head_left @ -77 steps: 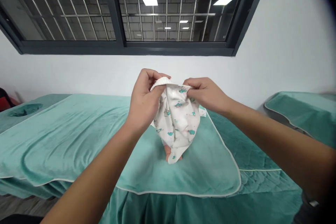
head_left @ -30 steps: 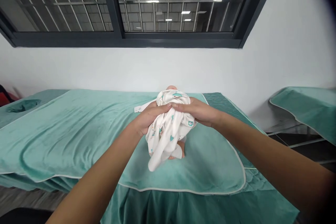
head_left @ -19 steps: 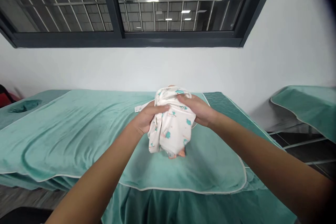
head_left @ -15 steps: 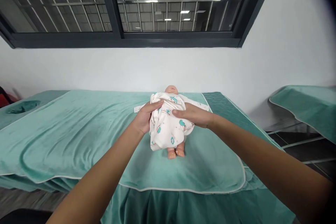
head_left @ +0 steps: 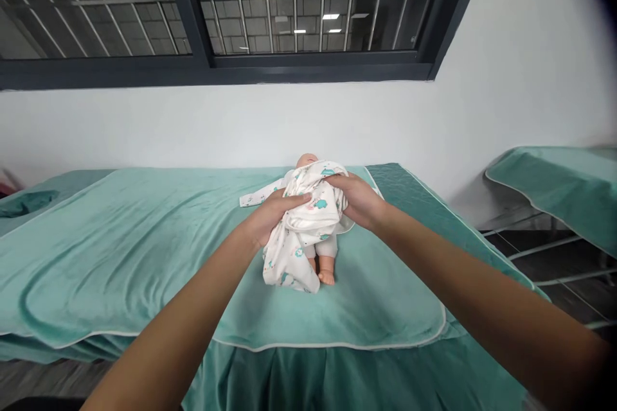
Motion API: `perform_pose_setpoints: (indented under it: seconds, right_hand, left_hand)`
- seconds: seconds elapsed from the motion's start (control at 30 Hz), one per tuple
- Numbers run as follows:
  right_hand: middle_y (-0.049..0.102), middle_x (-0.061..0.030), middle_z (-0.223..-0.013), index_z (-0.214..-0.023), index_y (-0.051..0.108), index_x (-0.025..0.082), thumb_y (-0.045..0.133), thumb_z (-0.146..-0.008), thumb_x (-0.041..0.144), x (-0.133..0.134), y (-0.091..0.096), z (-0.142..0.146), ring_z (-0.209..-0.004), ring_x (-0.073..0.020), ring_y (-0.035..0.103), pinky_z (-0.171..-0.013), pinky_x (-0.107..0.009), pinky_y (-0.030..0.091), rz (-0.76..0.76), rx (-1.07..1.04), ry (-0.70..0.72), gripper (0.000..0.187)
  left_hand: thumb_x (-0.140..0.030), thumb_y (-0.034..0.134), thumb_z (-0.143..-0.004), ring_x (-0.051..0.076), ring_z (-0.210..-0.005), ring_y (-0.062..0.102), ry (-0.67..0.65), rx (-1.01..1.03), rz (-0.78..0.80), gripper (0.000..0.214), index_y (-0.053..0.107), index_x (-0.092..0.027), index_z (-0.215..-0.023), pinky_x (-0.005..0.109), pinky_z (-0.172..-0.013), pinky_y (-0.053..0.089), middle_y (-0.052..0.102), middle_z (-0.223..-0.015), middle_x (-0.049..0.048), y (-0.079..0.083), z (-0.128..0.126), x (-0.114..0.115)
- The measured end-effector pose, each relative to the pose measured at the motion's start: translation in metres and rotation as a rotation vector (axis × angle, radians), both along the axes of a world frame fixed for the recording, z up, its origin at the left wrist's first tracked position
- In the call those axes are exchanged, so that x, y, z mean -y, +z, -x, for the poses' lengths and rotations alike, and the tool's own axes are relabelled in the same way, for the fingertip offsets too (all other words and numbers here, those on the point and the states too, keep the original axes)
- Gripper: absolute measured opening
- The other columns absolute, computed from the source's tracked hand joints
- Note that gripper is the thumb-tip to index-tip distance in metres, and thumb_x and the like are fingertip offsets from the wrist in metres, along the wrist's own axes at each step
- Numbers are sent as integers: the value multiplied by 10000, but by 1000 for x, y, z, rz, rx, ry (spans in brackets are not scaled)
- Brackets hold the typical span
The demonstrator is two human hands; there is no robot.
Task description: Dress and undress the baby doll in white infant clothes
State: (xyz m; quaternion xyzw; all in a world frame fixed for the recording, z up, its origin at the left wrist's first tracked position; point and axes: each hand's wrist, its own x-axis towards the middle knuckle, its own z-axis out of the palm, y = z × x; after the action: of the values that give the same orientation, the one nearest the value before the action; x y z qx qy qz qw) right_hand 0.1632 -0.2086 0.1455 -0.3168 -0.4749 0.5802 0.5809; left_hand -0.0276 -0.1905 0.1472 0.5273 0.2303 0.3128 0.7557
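A baby doll [head_left: 326, 270] lies on its back on the green bed cover, head toward the wall and feet toward me. White baby clothing [head_left: 308, 221] with teal prints is bunched over its torso, and one sleeve stretches out to the left. My left hand [head_left: 277, 212] grips the cloth on the left side, thumb on top. On the right, my right hand [head_left: 354, 199] pinches the gathered cloth near the doll's chest; its fingertips are partly hidden in the folds. The doll's face is mostly covered by the raised fabric.
Green velvety covers [head_left: 144, 257] spread over the bed, which stands against a white wall [head_left: 241, 122]. Above is a dark-framed window [head_left: 308, 70] with metal bars. Another green-covered bed or table [head_left: 569, 186] with a metal frame stands at the right.
The clothing has been pulled up on the right, baring more of the doll's leg and white lower wear. My right hand has risen slightly; a loose part of the cloth hangs lower left.
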Motion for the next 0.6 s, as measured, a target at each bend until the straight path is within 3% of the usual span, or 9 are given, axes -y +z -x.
perform_pose_setpoints:
  seconds: [0.1, 0.23, 0.4, 0.6]
  right_hand:
    - [742, -64, -961, -1052, 717, 161, 748, -729, 308, 10, -19, 3, -918, -222, 667, -875, -353, 496, 52, 67, 17, 356]
    - [745, -65, -984, -1051, 733, 180, 811, -686, 365, 42, -60, 6, -967, -237, 659, -939, -396, 485, 189, 172, 39, 416]
    - [730, -66, -944, -1034, 722, 183, 728, -772, 433, 92, -104, 10, -892, -247, 661, -864, -418, 517, 362, 168, 74, 362]
    - [715, -47, -916, -989, 737, 233, 696, -774, 481, 108, -126, 10, -903, -296, 633, -893, -446, 485, 298, 333, -70, 331]
  left_hand:
    - [-277, 758, -736, 219, -804, 697, 87, -31, 54, 450, 669, -96, -1138, 315, -738, 546, 744, -987, 142, -8, -6, -3]
    - [-261, 772, -631, 256, -717, 680, 32, -368, 64, 352, 727, -104, -943, 339, -655, 524, 749, -784, 109, -35, -8, 0]
    - [-275, 713, -608, 260, -776, 662, -42, -666, -327, 132, 725, -197, -713, 303, -656, 475, 749, -740, 48, -68, -17, 18]
    - [-265, 623, -676, 278, -870, 668, -210, -879, -722, 148, 731, -217, -765, 306, -713, 442, 766, -952, 80, -67, -34, 32]
